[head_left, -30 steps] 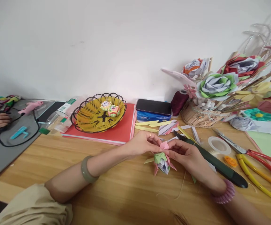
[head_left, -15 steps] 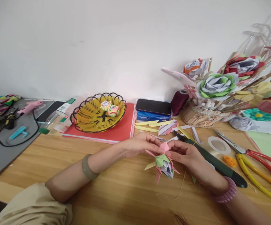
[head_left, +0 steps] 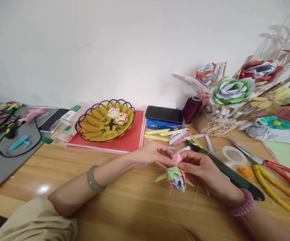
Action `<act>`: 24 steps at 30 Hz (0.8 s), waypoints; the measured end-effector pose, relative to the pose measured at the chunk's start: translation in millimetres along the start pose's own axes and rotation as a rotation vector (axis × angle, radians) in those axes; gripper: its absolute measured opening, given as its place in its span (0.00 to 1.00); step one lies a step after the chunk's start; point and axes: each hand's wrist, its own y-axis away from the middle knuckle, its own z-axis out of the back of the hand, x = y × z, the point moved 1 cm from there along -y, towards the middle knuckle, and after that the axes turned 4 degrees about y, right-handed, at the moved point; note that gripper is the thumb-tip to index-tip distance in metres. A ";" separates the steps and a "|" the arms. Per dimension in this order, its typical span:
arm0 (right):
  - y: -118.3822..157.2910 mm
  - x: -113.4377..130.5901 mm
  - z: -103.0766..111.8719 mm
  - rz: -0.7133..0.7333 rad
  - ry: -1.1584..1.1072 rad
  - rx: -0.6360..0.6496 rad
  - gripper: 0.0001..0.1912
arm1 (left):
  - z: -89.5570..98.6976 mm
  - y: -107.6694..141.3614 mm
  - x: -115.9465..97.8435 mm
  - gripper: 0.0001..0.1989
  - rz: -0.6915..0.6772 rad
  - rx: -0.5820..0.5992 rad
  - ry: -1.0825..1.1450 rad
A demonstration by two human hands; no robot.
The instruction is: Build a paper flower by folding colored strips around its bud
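A folded paper flower (head_left: 175, 175) in pink, green, white and pale yellow hangs between my two hands, its white centre tipped down toward me. My left hand (head_left: 155, 155) pinches its upper left side, close to a pink petal that sticks up. From the other side, my right hand (head_left: 201, 167) pinches it with thumb and fingers. A thin thread (head_left: 193, 202) trails over the wooden table just below the right hand. Dark green handled pliers or cutters (head_left: 235, 182) lie beneath and beside that hand. Fingertips hide part of the flower's base.
A yellow basket (head_left: 94, 125) with small paper balls sits on red paper (head_left: 137, 134). Behind my hands are paper strips (head_left: 157, 137) and a phone (head_left: 164, 114) on a blue pack. Scissors (head_left: 257, 160), a tape roll (head_left: 233, 156) and a paper-flower vase (head_left: 210, 122) stand right; a glue gun (head_left: 31, 114) left.
Both my hands keep their pinch on the paper flower, which has shifted only slightly. Another person's hand at the far left edge has gone out of view.
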 end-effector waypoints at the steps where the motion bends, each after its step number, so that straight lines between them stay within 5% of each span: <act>1: 0.2 -0.5 0.1 0.002 0.003 -0.009 0.11 | -0.4 0.1 -0.2 0.13 0.000 -0.005 0.000; 24: -4.6 -4.0 -6.0 0.023 0.050 -0.070 0.12 | 0.1 -8.9 4.5 0.08 -0.056 -0.182 -0.030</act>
